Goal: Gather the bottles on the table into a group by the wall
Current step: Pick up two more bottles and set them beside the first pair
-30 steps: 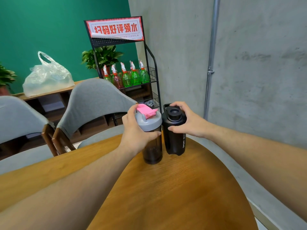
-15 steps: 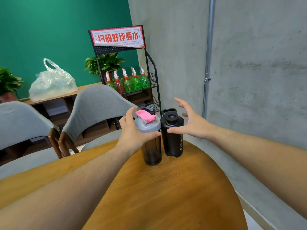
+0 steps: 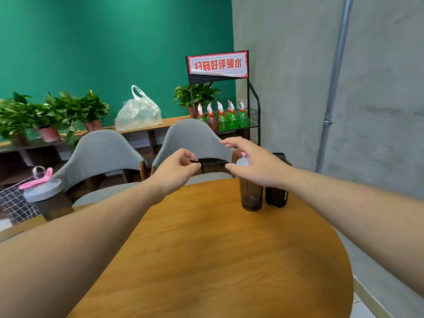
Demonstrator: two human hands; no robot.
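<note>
Two dark bottles (image 3: pixel 251 193) (one pink-spouted) stand touching; left hand (image 3: pixel 176 171) and right hand (image 3: pixel 254 161) grips apart, empty.

two bottles (image 3: pixel 251 196) side by side on table (image 3: pixel 206 260), near wall (image 3: pixel 378 88)

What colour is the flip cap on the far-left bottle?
Pink flip cap, on a grey lid; head view.

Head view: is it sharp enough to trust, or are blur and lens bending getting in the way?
Head view: mostly usable. The two bottles by the wall are slightly soft, the right hand covering their tops; the third bottle at the left edge is smeared. The wide lens bows the pipe. Lighting is even, with mild sheen on the table.
</note>
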